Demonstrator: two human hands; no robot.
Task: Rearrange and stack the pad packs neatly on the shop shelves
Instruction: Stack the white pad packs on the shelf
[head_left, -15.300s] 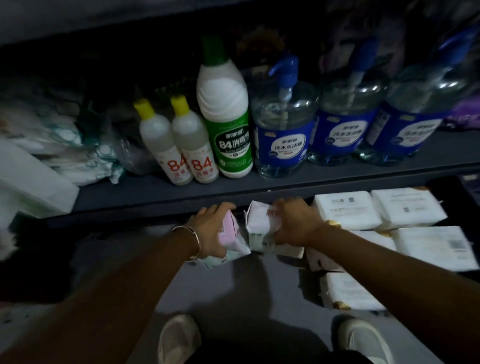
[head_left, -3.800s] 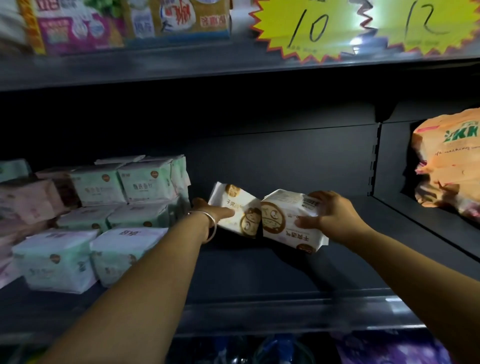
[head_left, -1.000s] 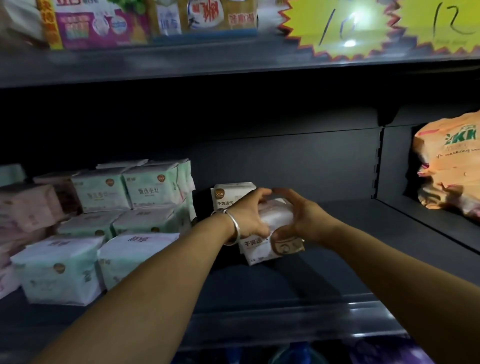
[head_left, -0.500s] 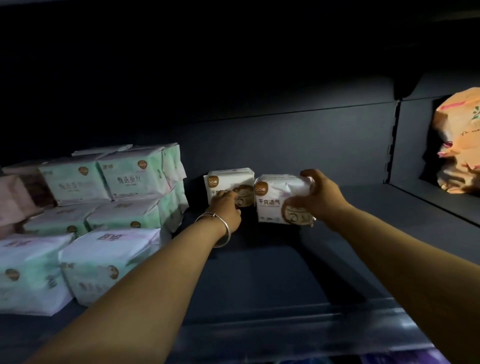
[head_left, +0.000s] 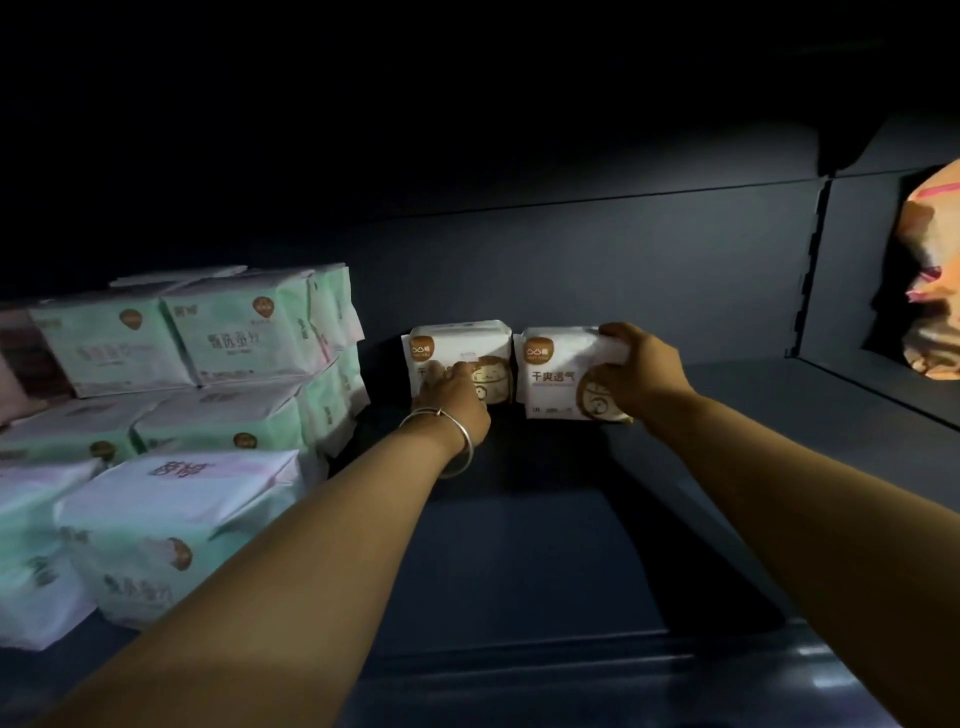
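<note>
**Two white packs upright at the shelf's back edge, one hand on each**

Dark grey metal shelf (head_left: 545, 561), dim light. Two white plastic pad packs with brown round logos stand upright side by side against the back panel, near the middle of the back edge. Their inner edges are touching or nearly so; I can't tell which.

Left white pad pack (head_left: 457, 345): left hand (head_left: 454, 400) is against its front face, fingers reaching up onto the print. Fingers look fairly straight, pressing rather than wrapping. The hand covers the pack's lower front. A thin silver bangle (head_left: 457, 441) sits on that wrist.

Right white pad pack (head_left: 558, 374): right hand (head_left: 639, 371) grips its right end, fingers curled over the top right corner, thumb on the front near the round brown graphic. The pack sits level, its base on the shelf or just above it; can't tell.

Left part of the shelf: stacked pale green and white soft pad packs (head_left: 234, 332), two layers at the back, more in front towards the shelf's front left corner (head_left: 171, 525). The rear stack's right side is just beside the left white pack, with a narrow dark gap between them.

Right of the upright divider, at the frame edge: an orange plastic bag (head_left: 932, 275) on the neighbouring shelf bay, well apart from both packs.
</note>
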